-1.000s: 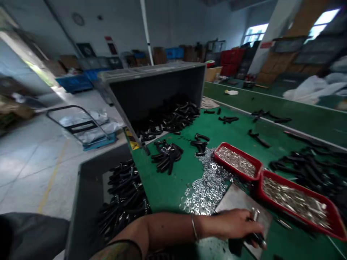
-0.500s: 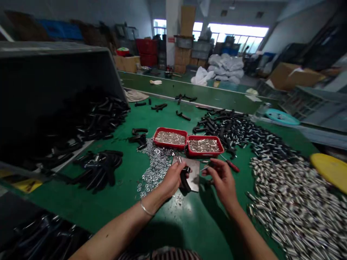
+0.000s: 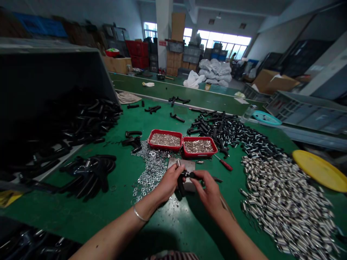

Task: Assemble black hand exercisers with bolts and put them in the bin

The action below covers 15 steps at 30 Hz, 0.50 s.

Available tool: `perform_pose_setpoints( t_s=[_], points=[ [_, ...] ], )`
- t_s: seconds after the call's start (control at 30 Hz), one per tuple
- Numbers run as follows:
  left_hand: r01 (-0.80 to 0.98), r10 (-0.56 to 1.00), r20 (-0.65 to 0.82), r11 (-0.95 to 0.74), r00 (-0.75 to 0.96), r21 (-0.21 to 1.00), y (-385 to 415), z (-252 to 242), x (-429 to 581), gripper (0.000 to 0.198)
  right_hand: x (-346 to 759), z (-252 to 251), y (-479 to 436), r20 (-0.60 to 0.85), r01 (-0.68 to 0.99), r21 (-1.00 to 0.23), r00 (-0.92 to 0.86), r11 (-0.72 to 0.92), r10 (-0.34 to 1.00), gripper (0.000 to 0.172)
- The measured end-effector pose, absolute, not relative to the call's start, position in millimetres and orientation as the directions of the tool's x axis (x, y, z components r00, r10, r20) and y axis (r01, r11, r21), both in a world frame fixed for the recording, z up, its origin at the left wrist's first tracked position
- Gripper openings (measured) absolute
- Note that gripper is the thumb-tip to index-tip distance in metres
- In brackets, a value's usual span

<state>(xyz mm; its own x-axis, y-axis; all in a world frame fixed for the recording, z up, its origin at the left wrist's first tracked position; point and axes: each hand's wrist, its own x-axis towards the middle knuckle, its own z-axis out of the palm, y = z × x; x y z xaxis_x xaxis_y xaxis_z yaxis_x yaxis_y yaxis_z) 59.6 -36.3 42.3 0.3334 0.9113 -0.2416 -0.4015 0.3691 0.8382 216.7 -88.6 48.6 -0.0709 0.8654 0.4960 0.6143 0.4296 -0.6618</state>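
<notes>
My left hand (image 3: 170,182) is closed round a black curved handle (image 3: 180,186), its lower end pointing down towards me. A silvery coil spring (image 3: 178,163) stands out at the top of that hand. Thumb and fingers of my right hand (image 3: 208,189) pinch a small black part (image 3: 192,175) against the right side of the handle; its far end is hidden. Under both hands lies a flat metal plate (image 3: 191,165). Beyond it are two red trays, the left tray (image 3: 165,147) with small metal rings, the right tray (image 3: 200,155) with small metal pins.
Loose nuts (image 3: 151,173) spread left of the plate. Springs (image 3: 282,198) are heaped at right, with black metal-pinned parts (image 3: 238,131) behind them. A red-handled screwdriver (image 3: 226,164) lies right of the trays. Black handles (image 3: 92,173) pile up at left, before a large tipped bin (image 3: 107,72).
My right hand has moved left, from apart with a thin metal pin at its fingertips, to the handle with the black part. The view has shifted slightly right.
</notes>
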Motion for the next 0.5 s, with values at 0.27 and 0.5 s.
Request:
perform_pose_setpoints(
  t_s=[0.27,0.5],
  points=[
    [0.074,0.961,0.016,-0.038,0.276,0.997,-28.5,45.3,50.5,0.027,206.8,49.2,-76.4,0.037,0.376,-0.925,-0.035,0.047,0.999,0.025],
    [0.245,0.887,0.233,-0.348,0.400,0.905,-18.6,32.6,38.8,0.024,199.6,47.4,-75.2,-0.330,0.081,-0.944,-0.308,-0.321,0.892,0.053]
  ],
)
